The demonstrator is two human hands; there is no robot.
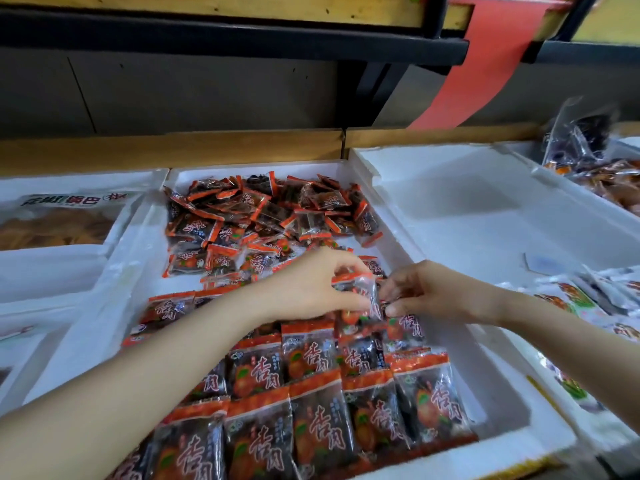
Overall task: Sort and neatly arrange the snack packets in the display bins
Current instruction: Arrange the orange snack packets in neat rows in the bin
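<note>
A white foam bin (408, 237) holds red-and-black snack packets. At its far end they lie in a loose pile (266, 216). At the near end they stand in neat overlapping rows (311, 403). Over the middle of the bin, my left hand (311, 289) and my right hand (426, 292) meet. Both pinch one snack packet (360, 292) between their fingertips, just above the back row. My left forearm crosses over the left part of the rows and hides some packets.
An empty white foam bin (485, 209) sits to the right. Further right lie bins with other packets (595, 299) and dark bagged snacks (581, 140). A bin at the left holds a large bag of crisps (65, 220). A dark shelf (242, 39) overhangs behind.
</note>
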